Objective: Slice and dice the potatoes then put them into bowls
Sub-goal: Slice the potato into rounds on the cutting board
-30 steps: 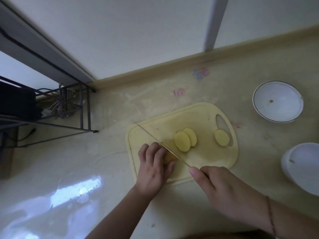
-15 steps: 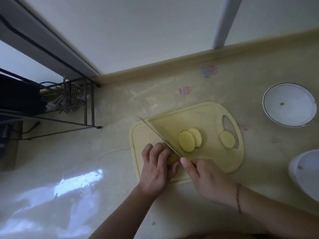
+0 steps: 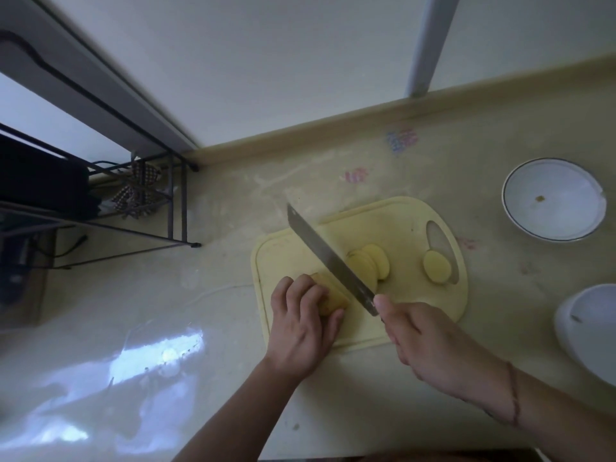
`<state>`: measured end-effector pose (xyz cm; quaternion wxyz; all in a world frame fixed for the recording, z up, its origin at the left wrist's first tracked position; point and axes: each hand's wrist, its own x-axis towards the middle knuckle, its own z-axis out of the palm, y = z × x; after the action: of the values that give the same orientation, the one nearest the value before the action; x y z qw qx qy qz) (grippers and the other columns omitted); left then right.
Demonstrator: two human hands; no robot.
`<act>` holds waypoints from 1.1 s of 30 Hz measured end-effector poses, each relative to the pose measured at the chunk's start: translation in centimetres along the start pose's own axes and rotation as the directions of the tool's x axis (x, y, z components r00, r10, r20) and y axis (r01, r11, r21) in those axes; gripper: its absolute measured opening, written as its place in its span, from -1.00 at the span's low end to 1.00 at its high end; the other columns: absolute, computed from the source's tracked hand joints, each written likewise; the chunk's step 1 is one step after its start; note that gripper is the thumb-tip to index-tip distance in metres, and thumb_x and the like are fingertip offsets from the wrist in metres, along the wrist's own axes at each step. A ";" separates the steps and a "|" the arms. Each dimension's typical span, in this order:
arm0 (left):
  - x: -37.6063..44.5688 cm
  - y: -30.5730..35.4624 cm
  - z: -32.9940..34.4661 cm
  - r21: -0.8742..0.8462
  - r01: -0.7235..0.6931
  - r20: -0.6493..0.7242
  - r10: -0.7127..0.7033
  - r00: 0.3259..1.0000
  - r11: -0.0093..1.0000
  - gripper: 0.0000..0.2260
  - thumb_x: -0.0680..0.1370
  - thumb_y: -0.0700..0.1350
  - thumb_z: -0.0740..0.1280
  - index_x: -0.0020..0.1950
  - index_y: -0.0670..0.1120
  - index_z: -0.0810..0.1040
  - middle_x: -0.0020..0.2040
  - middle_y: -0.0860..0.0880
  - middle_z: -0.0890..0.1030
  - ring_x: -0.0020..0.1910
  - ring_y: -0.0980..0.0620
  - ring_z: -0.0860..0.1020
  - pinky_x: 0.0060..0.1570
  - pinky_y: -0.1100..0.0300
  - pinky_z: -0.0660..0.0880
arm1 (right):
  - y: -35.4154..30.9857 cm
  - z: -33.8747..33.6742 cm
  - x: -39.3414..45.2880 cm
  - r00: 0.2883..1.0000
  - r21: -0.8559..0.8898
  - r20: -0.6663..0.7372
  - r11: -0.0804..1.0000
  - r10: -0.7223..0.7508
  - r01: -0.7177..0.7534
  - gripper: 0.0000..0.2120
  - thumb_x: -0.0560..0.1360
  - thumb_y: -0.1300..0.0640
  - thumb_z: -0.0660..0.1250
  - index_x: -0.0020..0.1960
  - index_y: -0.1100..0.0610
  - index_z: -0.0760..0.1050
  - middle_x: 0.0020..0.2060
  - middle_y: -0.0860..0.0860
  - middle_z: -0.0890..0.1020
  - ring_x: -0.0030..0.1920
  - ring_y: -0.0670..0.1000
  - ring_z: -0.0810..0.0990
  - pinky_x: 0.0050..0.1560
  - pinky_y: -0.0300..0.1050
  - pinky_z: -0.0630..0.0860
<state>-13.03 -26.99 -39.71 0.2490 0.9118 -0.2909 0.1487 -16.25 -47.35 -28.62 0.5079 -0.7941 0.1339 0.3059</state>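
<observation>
Nearest to the camera, the left hand (image 3: 301,331) presses down on the uncut piece of potato (image 3: 330,296), its fingers (image 3: 300,291) curled over the top of it, at the near left part of the cutting board (image 3: 286,251). The right hand (image 3: 430,345) grips the handle of the knife (image 3: 328,256); its fingers are closed round the handle, which is hidden inside the hand. The blade is tilted, with its flat side showing, and it stands just beside the cut face of the potato, so it seems to be between two cuts.

A little farther on the board lie the finished slices (image 3: 370,261), a few rounds leaning on each other behind the blade. One more single slice (image 3: 436,266) rests near the handle hole of the board.

On the surface (image 3: 233,328) to the right stand two white bowls, the near bowl (image 3: 586,331) partly out of view and the far bowl (image 3: 553,200) beyond it. Both hold only a small speck, no potato.

By this, the task looks to be in its early part: slicing is under way, a good piece of potato is not yet cut, no dicing shows, and nothing has gone into the bowls.
</observation>
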 end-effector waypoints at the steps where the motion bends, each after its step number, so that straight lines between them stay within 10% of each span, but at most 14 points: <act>1: 0.0 0.0 0.1 0.004 -0.003 0.001 0.003 1.000 1.000 -0.69 0.67 0.06 0.24 0.20 -0.18 0.37 0.19 -0.13 0.36 0.26 -0.08 0.30 0.21 -0.17 0.38 | -0.2 0.0 -0.5 0.999 -0.034 -0.013 0.999 -0.032 0.031 -0.43 0.44 -0.38 -0.07 -0.37 0.11 0.26 -0.56 -0.04 0.34 -0.54 -0.13 0.28 -0.44 -0.18 0.29; 33: 0.6 -1.1 0.8 -0.041 -0.113 -0.045 0.111 0.993 0.993 -0.69 0.69 0.03 0.20 0.21 -0.22 0.39 0.20 -0.15 0.39 0.19 -0.12 0.40 0.35 -0.02 0.24 | -0.2 1.9 0.2 0.999 -0.175 -0.025 0.984 -0.045 0.040 -0.41 0.43 -0.40 -0.15 -0.39 0.04 0.31 -0.52 -0.03 0.43 -0.46 -0.08 0.39 -0.30 -0.14 0.37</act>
<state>-11.79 -26.90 -40.53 0.2659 0.8850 -0.3394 0.1755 -16.67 -45.57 -29.14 0.4409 -0.8423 0.0970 0.2943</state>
